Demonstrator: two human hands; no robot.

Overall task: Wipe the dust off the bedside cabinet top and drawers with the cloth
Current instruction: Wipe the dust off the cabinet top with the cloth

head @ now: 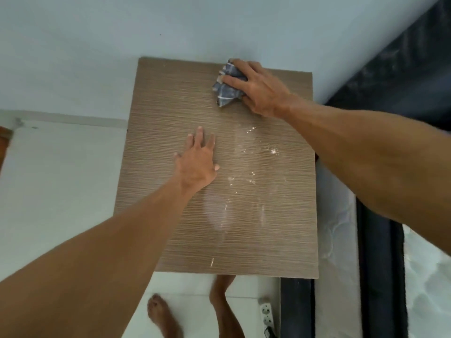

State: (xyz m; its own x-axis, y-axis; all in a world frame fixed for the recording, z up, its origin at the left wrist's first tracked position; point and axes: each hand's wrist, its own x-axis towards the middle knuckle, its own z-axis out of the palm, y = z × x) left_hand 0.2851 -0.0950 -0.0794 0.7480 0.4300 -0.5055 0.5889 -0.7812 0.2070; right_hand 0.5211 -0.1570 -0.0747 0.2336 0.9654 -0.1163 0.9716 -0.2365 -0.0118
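Note:
The brown ribbed top of the bedside cabinet [170, 98] fills the middle of the head view, seen from above. White dust smears and specks [246, 176] lie on its right half. My right hand [261, 89] presses a crumpled blue checked cloth [225, 91] against the top near the far right corner. My left hand [197, 164] lies flat on the top, fingers spread, left of the dust. The drawers are hidden below the top.
A pale wall [122, 32] runs behind the cabinet. A bed with a dark frame [380, 264] and a white mattress [336, 228] stands right of it. A white power strip [266, 315] lies on the pale floor near my bare feet [161, 315].

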